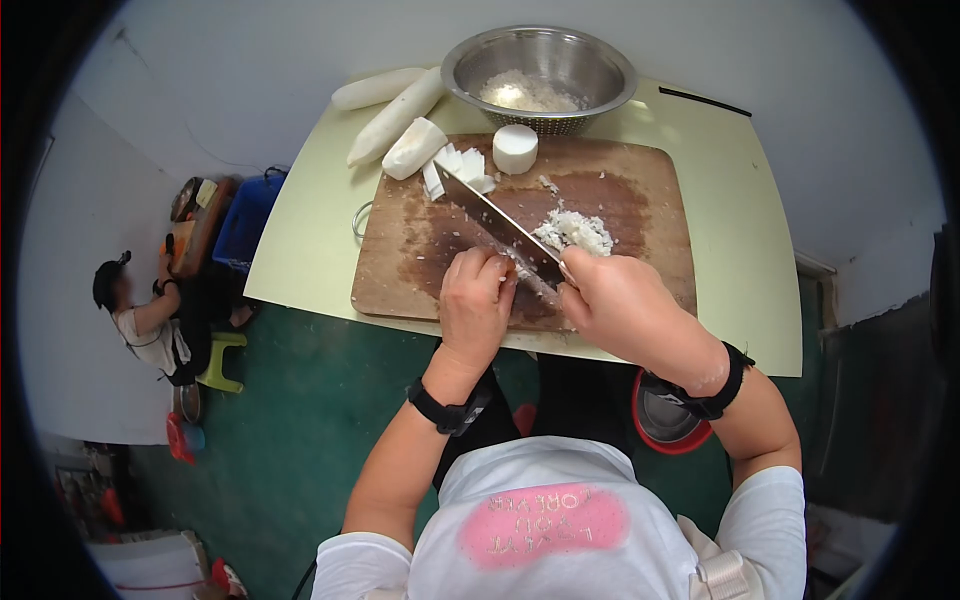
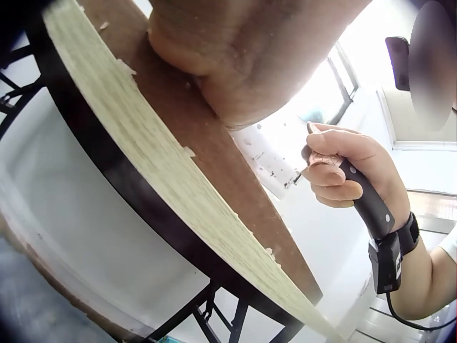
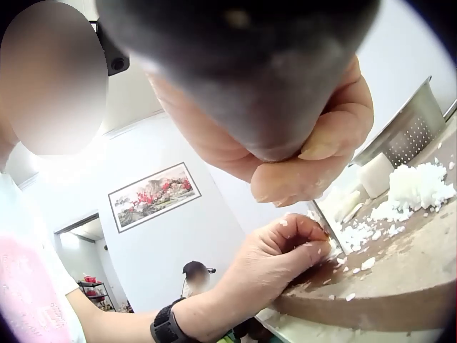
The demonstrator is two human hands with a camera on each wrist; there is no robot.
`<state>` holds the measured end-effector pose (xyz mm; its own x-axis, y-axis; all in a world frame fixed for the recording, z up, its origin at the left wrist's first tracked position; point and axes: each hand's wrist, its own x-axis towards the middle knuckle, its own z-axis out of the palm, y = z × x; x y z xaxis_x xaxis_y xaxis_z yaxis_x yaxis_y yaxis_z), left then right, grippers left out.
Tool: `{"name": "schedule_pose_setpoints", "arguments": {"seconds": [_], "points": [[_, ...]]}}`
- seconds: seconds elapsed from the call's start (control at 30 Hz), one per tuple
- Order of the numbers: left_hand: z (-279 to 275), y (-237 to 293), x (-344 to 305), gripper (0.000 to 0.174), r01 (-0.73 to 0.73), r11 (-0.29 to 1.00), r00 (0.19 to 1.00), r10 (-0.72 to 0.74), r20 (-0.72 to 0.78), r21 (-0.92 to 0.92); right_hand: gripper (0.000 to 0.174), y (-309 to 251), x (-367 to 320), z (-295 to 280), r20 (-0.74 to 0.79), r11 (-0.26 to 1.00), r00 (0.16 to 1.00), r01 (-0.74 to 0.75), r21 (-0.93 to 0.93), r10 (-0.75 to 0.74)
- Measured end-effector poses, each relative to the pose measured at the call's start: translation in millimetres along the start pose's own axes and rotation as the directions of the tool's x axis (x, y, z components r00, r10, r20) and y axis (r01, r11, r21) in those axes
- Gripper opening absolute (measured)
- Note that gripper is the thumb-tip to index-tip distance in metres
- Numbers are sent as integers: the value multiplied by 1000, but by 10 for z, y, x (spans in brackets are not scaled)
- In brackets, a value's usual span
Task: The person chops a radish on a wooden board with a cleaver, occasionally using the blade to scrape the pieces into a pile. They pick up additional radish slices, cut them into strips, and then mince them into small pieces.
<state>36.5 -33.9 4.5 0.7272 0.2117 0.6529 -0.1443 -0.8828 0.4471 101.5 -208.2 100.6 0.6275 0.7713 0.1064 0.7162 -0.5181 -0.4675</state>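
Observation:
A wooden cutting board (image 1: 640, 190) lies on a pale yellow table (image 1: 740, 230). My right hand (image 1: 612, 300) grips the dark handle of a cleaver (image 1: 495, 215), whose blade slants up-left across the board. My left hand (image 1: 475, 300) rests on the board with curled fingers, right against the blade near its handle end; nothing shows inside it. A pile of chopped white radish (image 1: 575, 230) lies just right of the blade. In the right wrist view the left hand (image 3: 275, 261) sits beside the cleaver's blade (image 3: 327, 225). The left wrist view shows the right hand (image 2: 350, 175) around the handle.
Radish chunks (image 1: 455, 165) and a round radish stub (image 1: 515, 148) lie at the board's far edge, with two whole radishes (image 1: 395, 115) behind them. A steel colander (image 1: 540, 65) holds chopped radish. Another person (image 1: 140, 320) sits on the floor at the left. A red basin (image 1: 665, 425) sits under the table.

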Motion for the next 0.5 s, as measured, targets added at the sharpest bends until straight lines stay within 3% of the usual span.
{"name": "schedule_pose_setpoints", "arguments": {"seconds": [0.33, 0.43, 0.5], "points": [[14, -28, 28, 13, -41, 999, 999, 41, 12, -34, 15, 28, 189, 161, 62, 1000, 998, 26, -3, -26], [-25, -28, 37, 18, -38, 998, 999, 39, 29, -50, 18, 35, 216, 174, 102, 1000, 995, 5, -8, -4], [-73, 9, 52, 24, 0, 990, 999, -5, -41, -139, 18, 49, 196, 179, 92, 1000, 996, -20, -18, 21]]}}
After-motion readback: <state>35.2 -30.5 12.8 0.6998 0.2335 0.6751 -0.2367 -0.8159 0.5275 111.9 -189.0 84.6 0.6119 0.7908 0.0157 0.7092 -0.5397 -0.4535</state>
